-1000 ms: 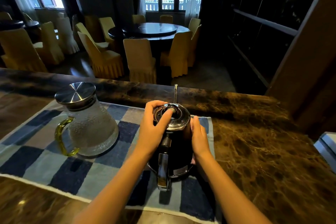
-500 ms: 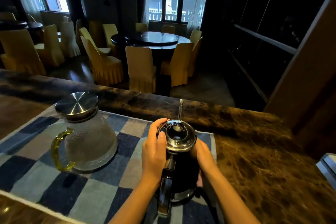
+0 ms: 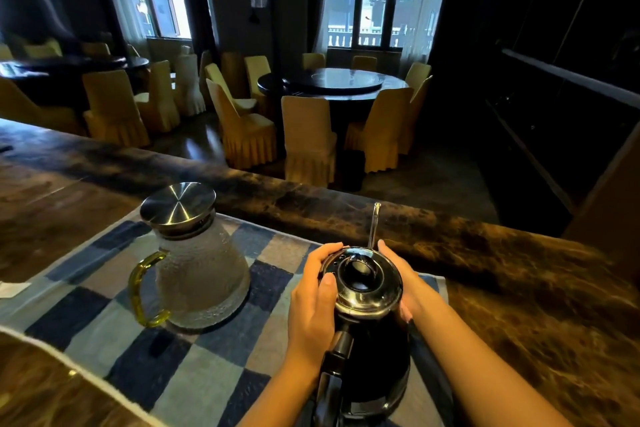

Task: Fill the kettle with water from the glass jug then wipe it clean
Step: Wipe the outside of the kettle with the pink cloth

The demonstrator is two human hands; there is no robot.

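A black kettle (image 3: 372, 357) with a shiny metal lid (image 3: 367, 282) and a thin upright spout stands on a blue checked cloth (image 3: 104, 322). My left hand (image 3: 311, 302) wraps the lid's left rim, thumb on top. My right hand (image 3: 403, 282) presses the kettle's right side near the top. A textured glass jug (image 3: 202, 274) with a yellow handle and a steel lid stands to the left, untouched.
The cloth lies on a dark brown marble counter (image 3: 519, 288) with a raised far ledge. A white scrap (image 3: 12, 289) lies at the cloth's left edge. Beyond are yellow-covered chairs, round tables and dark shelves on the right.
My left hand has slid from the lid's top to its left rim. My right hand has risen toward the lid. The view has tilted up.
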